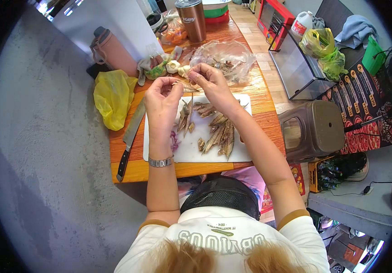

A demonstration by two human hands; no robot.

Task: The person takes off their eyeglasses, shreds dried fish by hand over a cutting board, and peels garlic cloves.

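Note:
Over the far part of a white cutting board (pixel 191 152), my left hand (pixel 163 98) pinches a small dried fish (pixel 187 87) between thumb and fingers. My right hand (pixel 213 86) is just beside it, thumb and fingertips pressed together; what they hold, if anything, is too small to make out. Below the hands, several dried fish (pixel 223 136) lie in a pile on the board's right half. A few more dried fish (pixel 185 116) rest near its middle. Chopped red onion (pixel 174 142) shows beside my left wrist, partly hidden by it.
A large knife (pixel 131 136) lies left of the board. Beyond are garlic bulbs (pixel 173 67), a clear plastic bag (pixel 225 57) with brown bits, a pink bottle (pixel 114 51) and a copper tumbler (pixel 191 22). A yellow bag (pixel 114 98) hangs at the table's left edge. A brown stool (pixel 318 125) stands right.

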